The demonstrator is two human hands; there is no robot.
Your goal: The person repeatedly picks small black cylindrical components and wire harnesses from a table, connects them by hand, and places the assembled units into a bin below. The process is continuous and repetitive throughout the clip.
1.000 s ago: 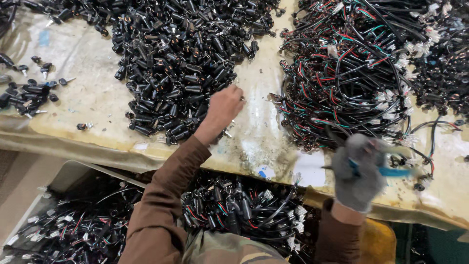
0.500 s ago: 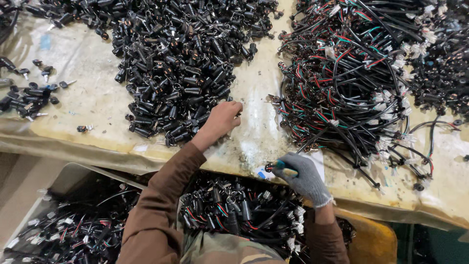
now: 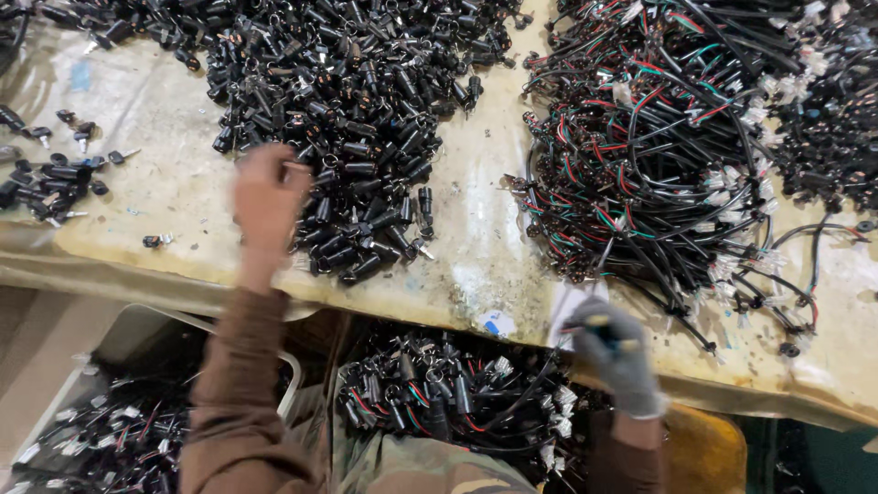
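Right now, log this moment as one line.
left hand: at black cylinder pile | right hand: gloved, gripping tool | wire bundles: untouched

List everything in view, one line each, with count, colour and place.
cylindrical parts pile: too many to count, black, table top centre
small parts cluster: about a dozen, black, table far left
wire harness heap: one tangle, black with red and green wires and white connectors, table right
table: one, yellowish, worn
bin of wired parts: one, below table edge
left hand: bare, blurred, at the pile's edge
right hand: grey glove, gripping a dark tool
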